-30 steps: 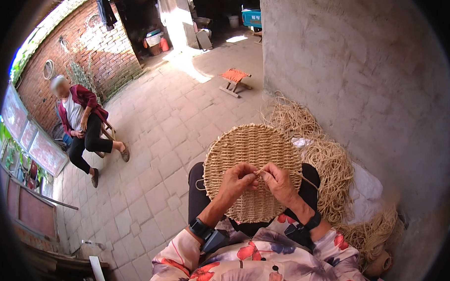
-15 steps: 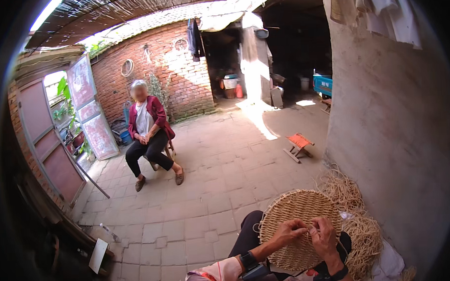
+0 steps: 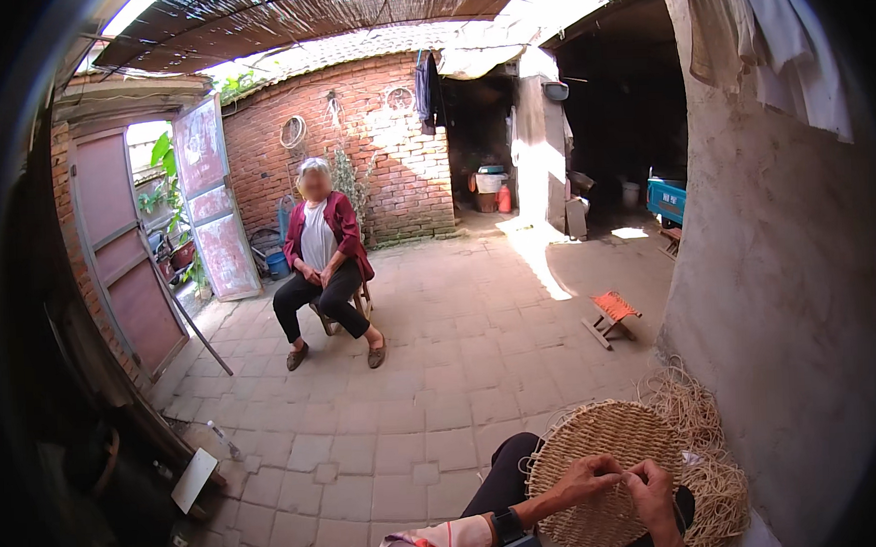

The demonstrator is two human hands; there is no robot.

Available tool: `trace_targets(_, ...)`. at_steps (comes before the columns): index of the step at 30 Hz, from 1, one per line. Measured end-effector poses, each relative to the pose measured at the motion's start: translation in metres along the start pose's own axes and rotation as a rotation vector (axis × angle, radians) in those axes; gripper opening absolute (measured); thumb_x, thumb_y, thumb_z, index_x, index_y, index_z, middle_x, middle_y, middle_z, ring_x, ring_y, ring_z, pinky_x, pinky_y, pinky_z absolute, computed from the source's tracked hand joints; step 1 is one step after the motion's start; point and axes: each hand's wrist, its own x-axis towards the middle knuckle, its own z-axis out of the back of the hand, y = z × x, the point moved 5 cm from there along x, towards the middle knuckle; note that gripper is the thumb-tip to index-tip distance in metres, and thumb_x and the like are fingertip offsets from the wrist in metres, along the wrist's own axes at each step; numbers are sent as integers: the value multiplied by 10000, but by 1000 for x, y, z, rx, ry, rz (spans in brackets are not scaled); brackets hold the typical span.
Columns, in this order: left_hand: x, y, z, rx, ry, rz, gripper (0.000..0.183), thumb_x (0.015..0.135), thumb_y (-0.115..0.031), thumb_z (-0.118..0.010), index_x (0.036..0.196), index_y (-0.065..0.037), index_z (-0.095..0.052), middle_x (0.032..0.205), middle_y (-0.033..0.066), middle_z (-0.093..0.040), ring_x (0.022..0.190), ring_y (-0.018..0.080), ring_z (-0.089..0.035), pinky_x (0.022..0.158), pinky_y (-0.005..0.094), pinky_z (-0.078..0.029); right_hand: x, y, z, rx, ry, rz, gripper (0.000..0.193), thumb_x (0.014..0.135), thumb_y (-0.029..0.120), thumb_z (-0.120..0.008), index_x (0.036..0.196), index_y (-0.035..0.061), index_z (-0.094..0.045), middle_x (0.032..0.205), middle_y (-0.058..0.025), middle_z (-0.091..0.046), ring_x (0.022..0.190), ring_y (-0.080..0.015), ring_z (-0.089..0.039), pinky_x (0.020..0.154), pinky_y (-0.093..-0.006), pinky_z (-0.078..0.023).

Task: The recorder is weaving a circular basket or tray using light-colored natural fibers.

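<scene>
A round, tightly woven straw piece (image 3: 598, 430) rests on my lap at the lower right, tilted toward me. Over its face my left hand (image 3: 590, 478) and my right hand (image 3: 655, 495) meet, fingertips pinched together. Whatever thin thing they hold between them is too small to make out. A dark band circles my left wrist. Loose straw cords (image 3: 721, 495) lie heaped beside the woven piece, on its right.
A seated person (image 3: 320, 253) faces this way from a low chair. A folding stool (image 3: 613, 318) with an orange seat stands near the grey wall (image 3: 767, 291) on the right. At the lower left are a white board (image 3: 194, 478) and a clear bottle (image 3: 222, 438).
The view has swung up and left, so the surroundings sit further right and my hands lower in the picture. Both hands stay pinched together over the woven piece.
</scene>
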Motion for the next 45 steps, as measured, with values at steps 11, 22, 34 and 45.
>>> trace_targets(11,-11,-18,-3,407,-45,-308,199,883,-184,-669,942,3,-637,784,122,-665,700,193,-639,634,334,-508,-11,-9,-17,-439,-176,345,248,917,170,-564,737,9,-506,620,-215,-542,571,-425,-559,528,-482,-415)
trace_targets(22,-8,-21,-2,277,29,19,207,899,-192,-667,1026,-33,-700,787,51,-672,717,101,-608,658,278,-504,-23,32,8,-394,-72,301,325,891,290,-662,701,43,-570,595,-172,-550,539,-348,-579,506,-426,-435)
trace_targets(34,6,-37,6,-108,20,177,136,919,-132,-671,944,-7,-624,744,18,-618,598,96,-601,537,240,-509,-113,198,56,813,1018,832,498,949,259,-629,1342,-35,-544,1225,-216,-610,1001,-364,-640,875,-426,-525)
trace_targets(45,5,-36,11,57,162,148,150,914,-122,-668,981,13,-663,768,29,-648,675,91,-637,594,237,-538,-5,37,-1,-389,-3,582,199,812,69,-696,977,40,-588,837,-149,-603,785,-347,-627,666,-428,-508)
